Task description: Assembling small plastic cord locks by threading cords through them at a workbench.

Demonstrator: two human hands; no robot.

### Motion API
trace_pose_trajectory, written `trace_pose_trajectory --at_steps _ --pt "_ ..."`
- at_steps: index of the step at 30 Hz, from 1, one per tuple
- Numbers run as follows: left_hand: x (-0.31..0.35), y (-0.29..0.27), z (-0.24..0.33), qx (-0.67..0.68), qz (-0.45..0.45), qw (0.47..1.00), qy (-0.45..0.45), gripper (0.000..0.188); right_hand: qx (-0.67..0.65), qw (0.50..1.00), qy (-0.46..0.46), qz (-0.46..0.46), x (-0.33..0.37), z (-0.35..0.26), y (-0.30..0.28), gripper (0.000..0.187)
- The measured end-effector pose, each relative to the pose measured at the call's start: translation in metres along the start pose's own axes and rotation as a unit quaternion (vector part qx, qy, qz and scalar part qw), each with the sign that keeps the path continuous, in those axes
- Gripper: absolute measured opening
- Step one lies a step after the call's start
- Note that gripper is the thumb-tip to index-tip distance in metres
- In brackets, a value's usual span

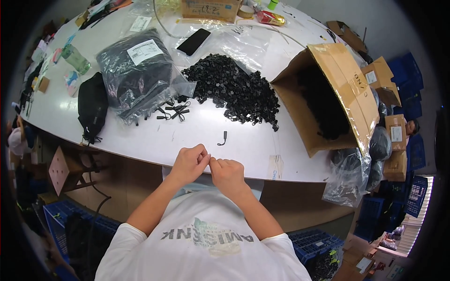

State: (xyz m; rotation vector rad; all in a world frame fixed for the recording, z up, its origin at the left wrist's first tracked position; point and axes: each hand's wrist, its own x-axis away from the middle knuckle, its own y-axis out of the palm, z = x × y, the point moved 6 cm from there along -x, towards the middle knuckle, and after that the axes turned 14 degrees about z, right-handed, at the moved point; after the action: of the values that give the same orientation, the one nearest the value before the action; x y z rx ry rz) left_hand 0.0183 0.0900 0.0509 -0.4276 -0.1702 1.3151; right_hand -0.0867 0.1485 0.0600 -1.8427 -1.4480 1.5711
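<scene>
My left hand (pixel 189 164) and my right hand (pixel 228 175) meet just above the table's front edge. Both have fingers curled, thumbs and fingertips pinched together; whatever is between them is too small or hidden to make out. Just beyond them on the white table (pixel 197 133) lies one small black cord pull (pixel 224 137) with a thin curved end. Farther back spreads a big heap of small black plastic pieces (pixel 229 86). To its left, several black looped cord pulls (pixel 176 111) lie loosely together.
Left stand a clear bag of black goods (pixel 133 70) and a black drawstring pouch (pixel 92 107). A cardboard box (pixel 347 84) lies on its side at the right, dark inside. Farther back are a black phone (pixel 193 42) and another carton (pixel 211 10). A stool (pixel 68 171) stands left below.
</scene>
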Motion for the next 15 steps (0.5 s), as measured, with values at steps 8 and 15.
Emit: trace_pose_trajectory --at_steps 8,15 --pt "0.003 0.004 -0.007 0.014 -0.012 1.0 0.006 0.018 -0.012 1.0 0.024 -0.008 0.006 0.004 0.001 0.005" --pt "0.011 0.014 -0.015 0.05 -0.06 0.996 -0.044 0.018 -0.027 0.997 0.05 -0.05 0.013 0.005 0.003 0.013"
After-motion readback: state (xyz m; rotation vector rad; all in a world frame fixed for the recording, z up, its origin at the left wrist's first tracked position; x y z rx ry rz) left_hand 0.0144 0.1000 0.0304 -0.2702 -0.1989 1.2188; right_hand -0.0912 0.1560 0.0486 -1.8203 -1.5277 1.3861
